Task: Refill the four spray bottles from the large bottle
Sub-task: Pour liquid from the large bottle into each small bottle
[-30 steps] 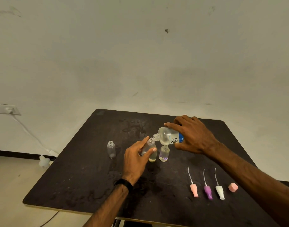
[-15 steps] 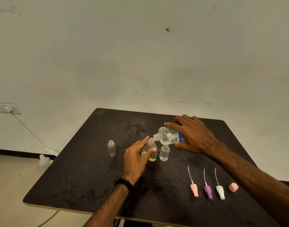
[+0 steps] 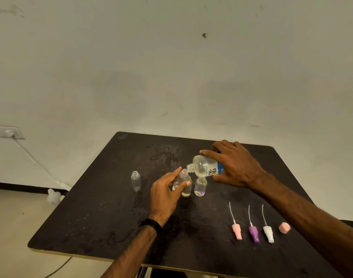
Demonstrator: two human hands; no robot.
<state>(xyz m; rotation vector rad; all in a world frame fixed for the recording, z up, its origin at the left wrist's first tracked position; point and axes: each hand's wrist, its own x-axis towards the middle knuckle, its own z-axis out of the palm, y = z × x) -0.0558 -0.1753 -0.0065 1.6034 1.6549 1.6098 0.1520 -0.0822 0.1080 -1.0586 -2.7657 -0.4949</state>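
Nothing has shifted: right hand (image 3: 236, 165) still grips the tilted large clear blue-labelled bottle (image 3: 206, 168), its mouth at the small clear spray bottle (image 3: 184, 182) that the left hand (image 3: 165, 194) pinches mid-frame; filling continues.

- A dark, scuffed square tabletop (image 3: 103, 213) with a pale edge carries everything; wet-looking patches show near its middle and far part.
- An empty clear plastic spray bottle without a top (image 3: 136, 181) stands upright toward the left, apart from the others.
- A small clear bottle with a purple tint at its base (image 3: 200, 187) stands near the middle, just beside a clear bottle holding some pale liquid (image 3: 185, 187).
- Toward the right front lie, in a row, a pink spray head with a dip tube (image 3: 236, 230), a purple spray head (image 3: 254, 233), a white spray head (image 3: 268, 233), and a pink cap (image 3: 284, 227).
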